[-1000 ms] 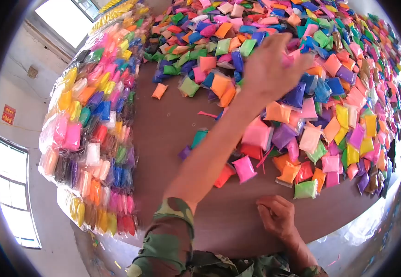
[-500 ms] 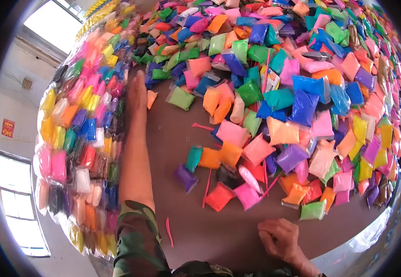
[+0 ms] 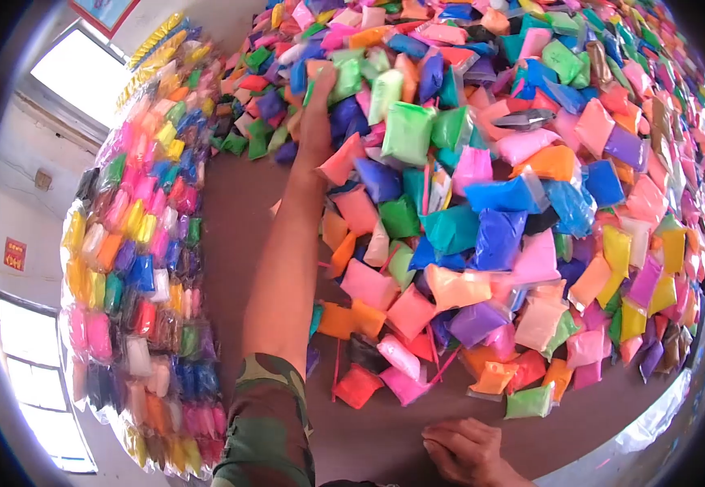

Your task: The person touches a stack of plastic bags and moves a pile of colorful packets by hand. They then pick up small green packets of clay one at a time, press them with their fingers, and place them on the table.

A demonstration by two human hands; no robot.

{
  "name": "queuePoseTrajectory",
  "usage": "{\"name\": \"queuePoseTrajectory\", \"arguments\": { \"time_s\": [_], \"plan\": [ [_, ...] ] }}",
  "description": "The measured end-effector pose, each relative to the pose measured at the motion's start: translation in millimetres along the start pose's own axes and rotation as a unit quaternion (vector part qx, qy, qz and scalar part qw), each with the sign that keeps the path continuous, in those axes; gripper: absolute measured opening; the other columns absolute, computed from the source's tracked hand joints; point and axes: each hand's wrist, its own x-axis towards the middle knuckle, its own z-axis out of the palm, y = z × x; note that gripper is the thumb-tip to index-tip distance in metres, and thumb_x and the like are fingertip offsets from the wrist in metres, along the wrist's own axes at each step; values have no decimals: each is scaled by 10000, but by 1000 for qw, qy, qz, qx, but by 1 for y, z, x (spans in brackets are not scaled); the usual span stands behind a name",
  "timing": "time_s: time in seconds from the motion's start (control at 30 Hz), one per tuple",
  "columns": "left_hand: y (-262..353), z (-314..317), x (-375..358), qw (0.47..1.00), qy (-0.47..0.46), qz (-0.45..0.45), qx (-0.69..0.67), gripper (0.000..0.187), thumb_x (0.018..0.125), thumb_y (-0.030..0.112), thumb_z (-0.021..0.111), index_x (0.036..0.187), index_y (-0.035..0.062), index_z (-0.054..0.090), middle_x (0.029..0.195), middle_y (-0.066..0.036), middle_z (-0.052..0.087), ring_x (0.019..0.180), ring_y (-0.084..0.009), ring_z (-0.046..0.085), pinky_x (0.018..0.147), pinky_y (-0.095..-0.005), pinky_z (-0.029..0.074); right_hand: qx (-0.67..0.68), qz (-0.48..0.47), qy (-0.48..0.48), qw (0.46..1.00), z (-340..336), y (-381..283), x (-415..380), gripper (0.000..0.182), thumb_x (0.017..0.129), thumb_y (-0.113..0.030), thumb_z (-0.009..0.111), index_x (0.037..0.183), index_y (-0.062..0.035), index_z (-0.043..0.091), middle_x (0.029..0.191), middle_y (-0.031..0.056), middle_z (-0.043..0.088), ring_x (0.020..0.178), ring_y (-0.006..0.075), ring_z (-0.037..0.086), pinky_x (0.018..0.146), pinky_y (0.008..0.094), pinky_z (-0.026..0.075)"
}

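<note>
My left hand point(image 3: 322, 79) is stretched far forward, low among the small bright packets at the left part of the heap. A light green packet point(image 3: 348, 77) lies right beside it, and its fingers are mostly hidden. The heap of soft, clear-wrapped coloured packets point(image 3: 501, 239) spreads from the middle to the right of the brown table point(image 3: 235, 227). Close to the near edge, my right hand point(image 3: 466, 450) rests on the tabletop with curled fingers and nothing showing in them. A light green packet point(image 3: 529, 401) is the nearest thing beyond it.
Along the left stands a tall row of clear bags point(image 3: 137, 276) filled with coloured packets. Clear plastic sheeting point(image 3: 653, 414) hangs at the right table edge. Windows point(image 3: 40, 390) and a red wall notice point(image 3: 14, 254) are at far left.
My left hand has moved from beside the bagged row forward and right into the heap. Several packets there have shifted. The view has turned slightly, and my right hand stays near the table edge.
</note>
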Motion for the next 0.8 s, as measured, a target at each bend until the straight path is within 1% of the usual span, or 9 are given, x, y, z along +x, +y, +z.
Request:
{"name": "queuePoseTrajectory", "arguments": {
  "time_s": [0.03,0.13,0.27,0.3,0.4,0.5,0.63,0.73,0.8],
  "plan": [
    [5,18,4,1000,-22,7,21,493,1039,467,640,1360,92,643,1272,-91,711,1110,-218,717,977,-366,576,0,4,-5,1000,0,1,-1,195,865,4,809,1051,-25,758,1029,155,768,894,338,754,772,407,615],
    [17,56,9,993,27,-11,116,591,957,436,757,1388,37,689,1305,-64,716,1178,-149,652,1035,-305,492,-53,-37,-2,998,11,15,-6,193,788,-11,837,955,-75,765,915,77,772,728,253,736,617,353,576],
    [37,125,-13,973,-18,86,212,719,853,439,865,1399,12,675,1277,-92,726,1155,-168,661,1041,-309,489,-48,-39,17,998,13,18,-7,176,815,-35,830,975,-77,769,914,78,767,749,265,739,643,371,594],
    [41,138,-18,952,-28,109,284,610,895,381,840,1385,50,692,1262,-67,730,1157,-156,678,1044,-314,495,-45,-37,18,998,14,21,-10,166,834,-55,822,990,-82,770,917,78,763,762,267,740,656,379,598],
    [46,176,-38,860,-60,221,457,705,871,465,852,1422,65,668,1402,-138,671,1305,-245,623,1127,-369,461,-45,-42,24,998,13,22,-12,134,870,-89,803,1000,-85,768,898,81,749,772,277,737,667,397,601],
    [43,203,-59,787,-121,307,522,719,869,506,845,1421,81,669,1477,-160,621,1369,-307,586,1161,-419,445,-37,-49,36,997,14,23,-12,111,887,-87,789,994,-76,764,883,93,739,776,295,732,677,411,599],
    [58,211,-108,771,-166,258,558,725,824,495,873,1419,131,677,1536,-192,573,1436,-378,531,1170,-470,446,-31,-58,48,997,14,24,-14,91,877,-31,784,964,-53,773,876,100,759,770,288,738,677,396,595],
    [65,192,-150,696,-174,288,635,712,829,460,872,1434,143,670,1557,-216,542,1440,-420,513,1172,-512,439,-20,-72,62,995,14,25,-14,79,888,-35,778,965,-51,774,878,107,759,772,291,737,671,399,591],
    [66,176,-175,679,-169,277,658,723,827,450,876,1448,149,661,1574,-225,514,1440,-445,505,1172,-536,433,-14,-55,59,997,15,24,-17,74,898,-55,772,971,-48,761,880,118,740,794,320,731,704,426,592]
  ]
}}
